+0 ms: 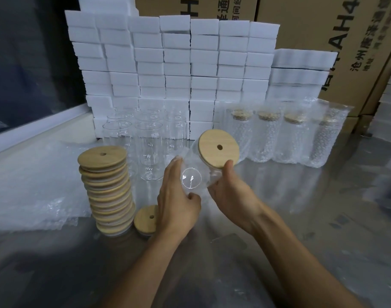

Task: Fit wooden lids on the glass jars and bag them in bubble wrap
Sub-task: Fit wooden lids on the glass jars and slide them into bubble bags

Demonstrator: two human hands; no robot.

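Observation:
A clear glass jar (193, 174) lies tilted between my hands above the table, its base toward me. A round wooden lid (219, 148) with a small hole sits on its far mouth. My left hand (176, 196) cups the jar's left side, fingers along the glass and thumb under it. My right hand (232, 192) grips the jar's right side, with the thumb against the lid's rim. A tall leaning stack of wooden lids (108, 192) stands at the left, and one loose lid (145, 218) lies beside it. Several empty jars (149, 150) stand behind.
Several lidded jars in bubble-wrap bags (279, 136) stand in a row at the right. Flat bubble-wrap bags (34, 192) lie at the left on the metal table (301, 218). White foam blocks (179, 63) are stacked behind, with cardboard boxes (356, 41) beyond.

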